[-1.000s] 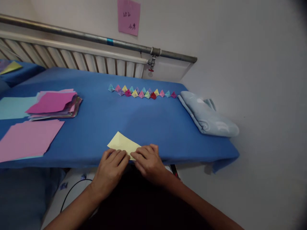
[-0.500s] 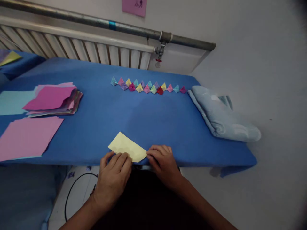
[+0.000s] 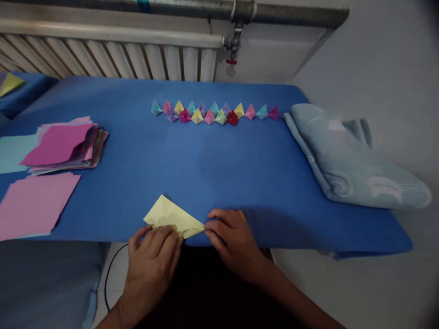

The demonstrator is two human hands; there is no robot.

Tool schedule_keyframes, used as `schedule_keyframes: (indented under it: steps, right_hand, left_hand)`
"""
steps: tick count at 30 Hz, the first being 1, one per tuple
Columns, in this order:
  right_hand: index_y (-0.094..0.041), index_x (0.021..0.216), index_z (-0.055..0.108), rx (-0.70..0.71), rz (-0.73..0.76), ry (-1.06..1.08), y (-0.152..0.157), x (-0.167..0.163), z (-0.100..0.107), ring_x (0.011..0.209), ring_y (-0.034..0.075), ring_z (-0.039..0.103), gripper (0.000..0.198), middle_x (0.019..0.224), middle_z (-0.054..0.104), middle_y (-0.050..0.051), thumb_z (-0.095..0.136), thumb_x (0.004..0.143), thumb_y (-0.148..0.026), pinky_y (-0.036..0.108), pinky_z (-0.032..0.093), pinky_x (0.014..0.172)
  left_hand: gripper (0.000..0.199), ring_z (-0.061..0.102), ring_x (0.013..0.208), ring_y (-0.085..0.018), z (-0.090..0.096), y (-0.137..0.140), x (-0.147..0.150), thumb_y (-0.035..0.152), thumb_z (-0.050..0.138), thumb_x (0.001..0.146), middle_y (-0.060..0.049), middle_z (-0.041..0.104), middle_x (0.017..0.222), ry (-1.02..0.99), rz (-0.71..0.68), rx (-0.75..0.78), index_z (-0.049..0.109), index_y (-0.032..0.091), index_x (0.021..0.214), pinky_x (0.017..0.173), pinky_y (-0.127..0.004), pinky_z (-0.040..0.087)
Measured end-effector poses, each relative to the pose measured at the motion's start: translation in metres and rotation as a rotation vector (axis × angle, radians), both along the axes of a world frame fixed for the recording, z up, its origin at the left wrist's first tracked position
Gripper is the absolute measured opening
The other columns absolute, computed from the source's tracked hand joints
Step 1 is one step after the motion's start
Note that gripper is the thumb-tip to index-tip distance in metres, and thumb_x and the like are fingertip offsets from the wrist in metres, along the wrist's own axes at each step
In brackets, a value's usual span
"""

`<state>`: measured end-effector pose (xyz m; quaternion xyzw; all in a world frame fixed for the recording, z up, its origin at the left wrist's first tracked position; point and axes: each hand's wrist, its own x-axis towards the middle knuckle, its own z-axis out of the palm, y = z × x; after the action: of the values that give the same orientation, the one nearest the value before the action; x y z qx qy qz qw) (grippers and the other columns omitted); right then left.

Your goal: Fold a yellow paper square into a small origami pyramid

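Note:
A pale yellow sheet of origami paper [image 3: 171, 213] lies at the table's near edge, with a flap folded over along its near side and its right end drawn to a point. My left hand [image 3: 154, 253] rests over its lower left edge, fingers curled together and pressing the paper; the fingertips partly hide the fold. At the pointed right corner, my right hand [image 3: 235, 242] pinches the paper between thumb and fingers.
Several small folded paper pieces [image 3: 209, 117] stand in two rows across the blue table [image 3: 137, 173]. Stacks of coloured paper [image 3: 56, 144] and pink sheets [image 3: 36, 203] lie left. A folded grey-blue blanket [image 3: 350, 160] is at right; a radiator [image 3: 137, 59] and red valve [image 3: 231, 61] are behind.
The paper's right end, blunt before, now comes to a point, with a fold along the near edge. Both hands stay on it. The view has tilted down and come closer.

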<state>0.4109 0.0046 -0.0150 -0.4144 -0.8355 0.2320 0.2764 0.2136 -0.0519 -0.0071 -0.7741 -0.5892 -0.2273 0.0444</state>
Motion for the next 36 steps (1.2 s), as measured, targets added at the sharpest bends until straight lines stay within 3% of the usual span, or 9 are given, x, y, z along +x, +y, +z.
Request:
schedule_keyframes:
  steps: [16, 36]
  right_hand:
    - [-0.018, 0.084, 0.061, -0.050, -0.012, -0.007, 0.005, -0.004, 0.006, 0.087, 0.018, 0.055, 0.011, 0.102, 0.064, 0.005, 0.053, 0.090, -0.020, 0.035, 0.032, 0.077]
    - [-0.019, 0.079, 0.059, -0.020, -0.060, -0.026, 0.006, -0.008, 0.002, 0.087, 0.018, 0.056, 0.011, 0.101, 0.065, 0.005, 0.053, 0.088, -0.020, 0.035, 0.033, 0.076]
  left_hand:
    - [0.003, 0.057, 0.087, -0.022, -0.007, 0.007, -0.003, 0.015, 0.057, 0.086, -0.009, 0.063, 0.093, 0.004, 0.014, -0.021, 0.056, 0.017, 0.088, 0.080, -0.039, 0.038]
    - [0.013, 0.053, 0.078, -0.021, -0.013, 0.016, -0.008, 0.026, 0.055, 0.088, -0.009, 0.061, 0.090, 0.071, 0.078, -0.008, 0.057, 0.017, 0.079, 0.069, -0.034, 0.036]
